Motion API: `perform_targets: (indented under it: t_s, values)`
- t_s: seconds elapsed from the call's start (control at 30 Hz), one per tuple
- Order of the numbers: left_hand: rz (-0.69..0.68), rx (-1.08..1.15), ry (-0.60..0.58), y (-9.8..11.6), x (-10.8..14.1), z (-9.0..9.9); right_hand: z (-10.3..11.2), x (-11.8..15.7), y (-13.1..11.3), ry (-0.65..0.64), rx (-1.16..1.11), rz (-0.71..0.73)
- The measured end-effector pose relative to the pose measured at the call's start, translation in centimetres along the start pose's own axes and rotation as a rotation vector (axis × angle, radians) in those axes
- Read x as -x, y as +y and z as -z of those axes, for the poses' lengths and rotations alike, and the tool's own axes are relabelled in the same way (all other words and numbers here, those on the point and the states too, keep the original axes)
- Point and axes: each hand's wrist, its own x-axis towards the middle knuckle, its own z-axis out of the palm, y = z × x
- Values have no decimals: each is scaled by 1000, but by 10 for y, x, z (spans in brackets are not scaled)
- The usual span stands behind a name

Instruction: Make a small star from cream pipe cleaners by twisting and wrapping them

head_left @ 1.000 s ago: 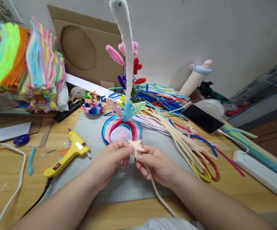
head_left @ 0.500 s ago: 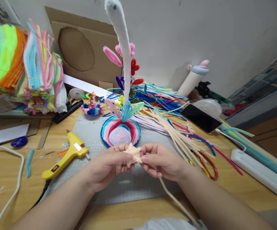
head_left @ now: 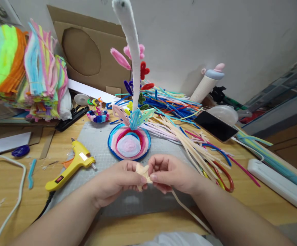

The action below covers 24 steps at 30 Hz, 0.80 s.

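Observation:
Between my two hands is a small cream star shape point(head_left: 141, 169) that looks made of pipe cleaner. My left hand point(head_left: 120, 177) pinches its left side, thumb on top. The fingers of my right hand point(head_left: 172, 174) are closed at its right side. A loose cream pipe cleaner point(head_left: 186, 210) trails from under my right hand toward the front edge; where it meets the star is hidden. Just beyond my hands stands a round base point(head_left: 129, 145) of coloured rings, with a tall white fuzzy stem point(head_left: 136, 61) rising behind it and pipe-cleaner flowers around the stem.
A yellow glue gun point(head_left: 71, 167) lies left of my hands on the grey cutting mat point(head_left: 92, 143). Loose pipe cleaners point(head_left: 179, 136), a phone point(head_left: 215, 126) and a white power strip point(head_left: 279, 184) are at the right. Bundled pipe cleaners point(head_left: 40, 68) stand back left.
My hands and the star have dipped slightly toward me, and the star has turned a little in my fingers. Everything else on the table stays in place.

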Motion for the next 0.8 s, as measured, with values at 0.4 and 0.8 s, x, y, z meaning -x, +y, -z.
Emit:
perform_targets:
  t_s: [0.4,0.8]
  values:
    - [-80,218,-83,-2,-2,-1,-6,2,6,194,634,771]
    - [-93,192,-52,-2,-2,-2,-9,1,13,320,607,846]
